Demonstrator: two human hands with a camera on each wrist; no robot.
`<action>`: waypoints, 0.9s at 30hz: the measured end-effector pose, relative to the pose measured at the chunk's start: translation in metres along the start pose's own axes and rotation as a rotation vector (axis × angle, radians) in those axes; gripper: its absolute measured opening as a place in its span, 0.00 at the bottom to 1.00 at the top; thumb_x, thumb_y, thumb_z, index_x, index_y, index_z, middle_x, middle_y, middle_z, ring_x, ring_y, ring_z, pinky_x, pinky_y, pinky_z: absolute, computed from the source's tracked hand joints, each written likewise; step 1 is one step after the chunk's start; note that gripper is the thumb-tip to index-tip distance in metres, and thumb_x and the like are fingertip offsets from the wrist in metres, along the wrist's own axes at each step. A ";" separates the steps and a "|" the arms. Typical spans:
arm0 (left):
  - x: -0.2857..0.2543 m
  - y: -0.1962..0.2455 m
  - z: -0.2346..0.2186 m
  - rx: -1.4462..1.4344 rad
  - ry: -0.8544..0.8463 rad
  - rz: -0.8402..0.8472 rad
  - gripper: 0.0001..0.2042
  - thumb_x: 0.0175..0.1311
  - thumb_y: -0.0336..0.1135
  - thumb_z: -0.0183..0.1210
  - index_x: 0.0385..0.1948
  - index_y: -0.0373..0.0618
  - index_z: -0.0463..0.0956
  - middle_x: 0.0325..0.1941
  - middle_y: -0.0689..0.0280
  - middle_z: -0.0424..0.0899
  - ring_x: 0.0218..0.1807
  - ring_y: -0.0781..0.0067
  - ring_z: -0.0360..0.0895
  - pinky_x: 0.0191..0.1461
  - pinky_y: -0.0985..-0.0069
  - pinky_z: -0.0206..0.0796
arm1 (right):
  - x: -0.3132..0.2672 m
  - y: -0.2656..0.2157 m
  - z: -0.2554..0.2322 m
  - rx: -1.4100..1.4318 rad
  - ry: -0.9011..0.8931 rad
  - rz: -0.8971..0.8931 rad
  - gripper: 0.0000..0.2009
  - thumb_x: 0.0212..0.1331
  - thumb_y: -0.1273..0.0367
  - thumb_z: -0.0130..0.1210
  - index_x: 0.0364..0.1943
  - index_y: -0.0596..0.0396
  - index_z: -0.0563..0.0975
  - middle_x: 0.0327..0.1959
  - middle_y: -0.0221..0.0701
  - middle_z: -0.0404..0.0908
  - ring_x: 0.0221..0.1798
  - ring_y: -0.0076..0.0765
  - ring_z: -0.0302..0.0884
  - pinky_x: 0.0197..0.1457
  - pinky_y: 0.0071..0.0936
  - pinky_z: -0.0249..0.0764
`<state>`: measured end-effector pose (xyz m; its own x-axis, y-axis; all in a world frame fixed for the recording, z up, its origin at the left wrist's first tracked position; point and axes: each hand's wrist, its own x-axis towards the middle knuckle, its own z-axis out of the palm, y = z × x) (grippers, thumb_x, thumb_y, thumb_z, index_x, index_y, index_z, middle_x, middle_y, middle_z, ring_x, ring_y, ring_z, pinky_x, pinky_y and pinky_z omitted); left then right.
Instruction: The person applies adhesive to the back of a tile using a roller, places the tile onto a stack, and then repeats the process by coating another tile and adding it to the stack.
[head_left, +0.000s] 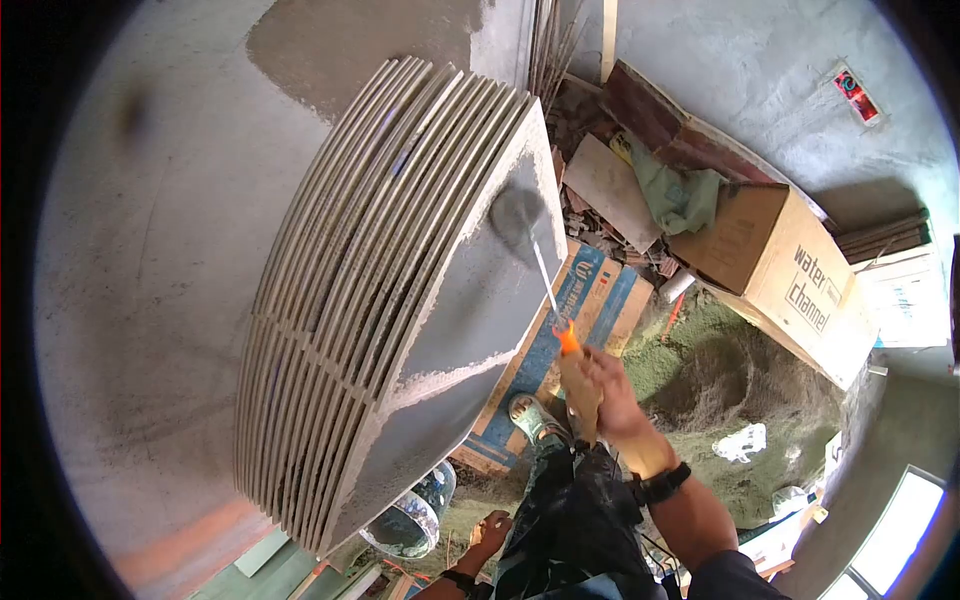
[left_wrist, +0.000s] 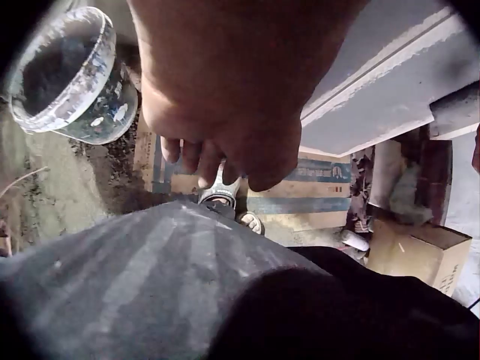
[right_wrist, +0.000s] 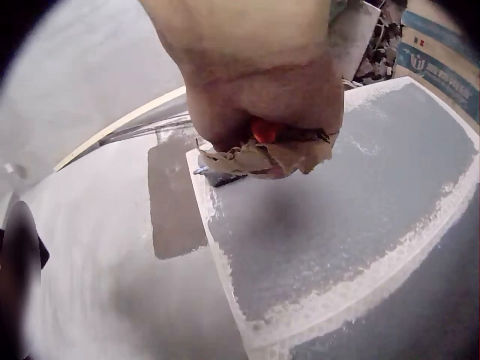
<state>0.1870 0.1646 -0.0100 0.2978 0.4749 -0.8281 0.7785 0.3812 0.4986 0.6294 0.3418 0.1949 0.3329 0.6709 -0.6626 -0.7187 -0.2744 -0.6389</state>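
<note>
The right hand [head_left: 612, 392] grips the handle [head_left: 578, 385] of a long-shafted tool with an orange collar, its shaft [head_left: 545, 270] reaching to the grey face of the front slab [head_left: 470, 290]. In the right wrist view the right hand [right_wrist: 262, 97] is curled round the handle, wrapped in torn brown material, over the slab's coated face [right_wrist: 337, 210]. Behind the front slab, several more stand in a leaning row. The left hand [head_left: 492, 532] hangs low beside the leg, holding nothing visible; in the left wrist view its fingers [left_wrist: 199, 157] hang loosely curled.
A paint-stained bucket [head_left: 410, 522] stands by the slabs' lower end. Flattened blue-striped cardboard [head_left: 510, 400] lies under the feet. A "water channel" box [head_left: 790, 280], rubble and a green cloth [head_left: 672, 195] are at the right. A wet grey patch [head_left: 350, 45] marks the wall.
</note>
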 end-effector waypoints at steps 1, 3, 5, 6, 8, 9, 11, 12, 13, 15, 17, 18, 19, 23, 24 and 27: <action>-0.002 -0.001 0.000 0.029 -0.007 -0.022 0.17 0.62 0.43 0.59 0.46 0.41 0.78 0.44 0.54 0.84 0.49 0.56 0.81 0.55 0.62 0.71 | 0.009 -0.004 -0.004 0.092 -0.032 0.009 0.23 0.63 0.57 0.57 0.54 0.61 0.73 0.31 0.29 0.76 0.28 0.23 0.75 0.31 0.19 0.71; 0.002 -0.012 0.003 0.059 -0.016 -0.008 0.17 0.62 0.43 0.59 0.46 0.41 0.78 0.45 0.54 0.84 0.50 0.56 0.80 0.55 0.62 0.71 | 0.036 -0.007 -0.013 0.103 -0.006 -0.031 0.22 0.64 0.58 0.56 0.55 0.61 0.72 0.30 0.29 0.76 0.27 0.23 0.74 0.30 0.19 0.71; 0.000 -0.015 0.004 0.093 -0.023 0.005 0.17 0.62 0.43 0.59 0.46 0.41 0.78 0.46 0.54 0.84 0.50 0.56 0.80 0.55 0.62 0.71 | 0.053 -0.013 -0.020 0.117 0.020 -0.071 0.22 0.66 0.59 0.54 0.56 0.61 0.71 0.29 0.29 0.76 0.26 0.23 0.74 0.28 0.20 0.71; -0.003 -0.004 0.004 0.024 -0.024 0.021 0.17 0.62 0.43 0.60 0.46 0.41 0.77 0.46 0.54 0.83 0.50 0.56 0.80 0.55 0.61 0.71 | 0.060 -0.017 -0.023 0.120 -0.055 -0.099 0.21 0.67 0.60 0.53 0.56 0.61 0.71 0.30 0.30 0.76 0.27 0.23 0.75 0.29 0.21 0.72; -0.005 0.008 0.004 -0.041 -0.026 0.036 0.18 0.62 0.44 0.60 0.47 0.41 0.77 0.46 0.54 0.83 0.51 0.56 0.80 0.56 0.61 0.70 | 0.061 -0.019 -0.024 0.127 -0.128 -0.128 0.20 0.68 0.61 0.52 0.55 0.62 0.71 0.30 0.30 0.76 0.28 0.24 0.75 0.30 0.22 0.73; -0.005 0.010 0.005 -0.046 -0.025 0.042 0.18 0.62 0.43 0.60 0.47 0.40 0.77 0.46 0.55 0.82 0.51 0.56 0.79 0.56 0.61 0.70 | 0.057 -0.019 -0.019 0.127 -0.088 -0.114 0.20 0.68 0.62 0.51 0.56 0.63 0.70 0.31 0.30 0.77 0.29 0.24 0.76 0.31 0.22 0.73; -0.005 0.014 0.003 -0.047 -0.028 0.051 0.18 0.62 0.43 0.60 0.47 0.40 0.77 0.45 0.55 0.82 0.51 0.57 0.79 0.56 0.60 0.70 | 0.046 -0.019 -0.007 0.129 -0.043 -0.104 0.20 0.69 0.62 0.50 0.57 0.63 0.70 0.32 0.30 0.78 0.30 0.25 0.76 0.33 0.23 0.74; -0.004 0.015 0.002 -0.014 -0.037 0.033 0.17 0.62 0.42 0.60 0.47 0.40 0.77 0.45 0.55 0.82 0.51 0.57 0.79 0.56 0.61 0.70 | 0.032 -0.020 0.006 0.144 0.032 -0.074 0.20 0.69 0.62 0.51 0.56 0.64 0.71 0.32 0.29 0.78 0.30 0.24 0.76 0.33 0.23 0.74; -0.002 0.014 0.001 0.019 -0.046 0.017 0.17 0.62 0.42 0.60 0.47 0.40 0.77 0.44 0.55 0.82 0.51 0.58 0.79 0.56 0.62 0.70 | 0.021 -0.018 0.011 0.158 0.106 -0.044 0.19 0.69 0.62 0.51 0.55 0.64 0.73 0.32 0.28 0.79 0.31 0.22 0.75 0.34 0.23 0.73; 0.002 0.008 0.000 -0.012 -0.049 0.024 0.18 0.62 0.42 0.61 0.47 0.39 0.77 0.46 0.55 0.82 0.52 0.58 0.79 0.57 0.63 0.70 | 0.019 0.022 -0.007 0.043 0.018 -0.084 0.18 0.69 0.61 0.52 0.52 0.64 0.75 0.31 0.27 0.78 0.31 0.20 0.73 0.34 0.23 0.71; 0.004 0.010 -0.003 -0.039 -0.049 0.030 0.18 0.61 0.42 0.62 0.47 0.39 0.78 0.49 0.55 0.82 0.53 0.58 0.78 0.58 0.64 0.69 | 0.002 0.042 -0.011 -0.069 -0.071 -0.123 0.18 0.69 0.61 0.52 0.49 0.64 0.77 0.30 0.25 0.78 0.30 0.18 0.71 0.33 0.22 0.69; 0.004 0.017 -0.007 -0.028 -0.048 0.005 0.18 0.61 0.41 0.62 0.47 0.38 0.78 0.49 0.55 0.82 0.53 0.59 0.79 0.58 0.64 0.69 | -0.014 0.041 -0.003 -0.096 -0.083 -0.062 0.17 0.68 0.61 0.53 0.47 0.64 0.78 0.30 0.25 0.76 0.31 0.18 0.69 0.33 0.22 0.67; 0.004 0.021 -0.009 -0.016 -0.046 -0.021 0.17 0.60 0.41 0.62 0.46 0.38 0.78 0.49 0.55 0.82 0.52 0.60 0.79 0.58 0.65 0.69 | -0.028 0.045 0.000 -0.123 -0.094 0.001 0.17 0.67 0.60 0.55 0.45 0.64 0.80 0.29 0.24 0.75 0.31 0.18 0.68 0.33 0.22 0.66; 0.010 0.025 -0.014 0.034 -0.068 -0.005 0.17 0.60 0.41 0.61 0.45 0.38 0.79 0.47 0.55 0.83 0.51 0.61 0.79 0.57 0.65 0.69 | -0.041 0.073 -0.007 -0.018 -0.152 0.136 0.15 0.67 0.61 0.55 0.44 0.62 0.80 0.31 0.23 0.76 0.33 0.18 0.68 0.35 0.22 0.66; 0.014 0.026 -0.013 0.044 -0.063 0.015 0.17 0.61 0.41 0.61 0.45 0.38 0.78 0.47 0.56 0.83 0.51 0.61 0.79 0.56 0.65 0.70 | -0.037 0.072 -0.007 -0.012 -0.147 0.137 0.15 0.67 0.61 0.55 0.44 0.62 0.80 0.31 0.23 0.76 0.33 0.18 0.68 0.35 0.22 0.66; 0.021 0.037 -0.015 0.072 -0.056 0.050 0.17 0.61 0.40 0.61 0.46 0.39 0.78 0.46 0.56 0.83 0.50 0.61 0.80 0.55 0.65 0.70 | -0.011 0.061 -0.013 0.144 -0.119 0.177 0.17 0.68 0.60 0.51 0.49 0.59 0.77 0.33 0.24 0.77 0.31 0.20 0.72 0.36 0.21 0.70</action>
<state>0.2135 0.2003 -0.0054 0.3659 0.4460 -0.8168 0.7991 0.2993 0.5214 0.5901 0.3090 0.1581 0.1261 0.6995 -0.7034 -0.8420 -0.2994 -0.4487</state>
